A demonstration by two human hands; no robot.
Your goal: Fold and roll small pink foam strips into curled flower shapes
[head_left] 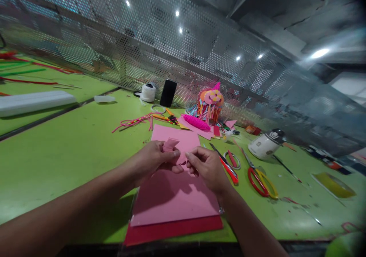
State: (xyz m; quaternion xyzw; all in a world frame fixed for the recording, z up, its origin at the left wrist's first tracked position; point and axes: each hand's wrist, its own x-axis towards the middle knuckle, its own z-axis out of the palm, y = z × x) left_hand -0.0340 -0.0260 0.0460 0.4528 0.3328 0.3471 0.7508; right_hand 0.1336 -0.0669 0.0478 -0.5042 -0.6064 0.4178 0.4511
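Pinched between the thumb and fingers of my left hand (156, 159) is a small folded piece of pink paper (170, 144), its folded end standing up above the thumb. My right hand (204, 165) is closed, thumb against forefinger, at the right edge of that same piece, where a small uneven edge shows. Both hands hover over pink paper sheets (174, 199), which lie on a red sheet (174, 230). Right of my right hand are a red utility knife (228, 171) and scissors (261, 182) with red and yellow handles.
Behind the sheets lie a bright pink bundle (196, 122) and a tasselled paper figure (211, 102). A phone (168, 93) and a white thread spool (148, 93) stand by the perforated metal screen (114, 47). A white bottle (265, 144) and tape roll (232, 160) are at right.
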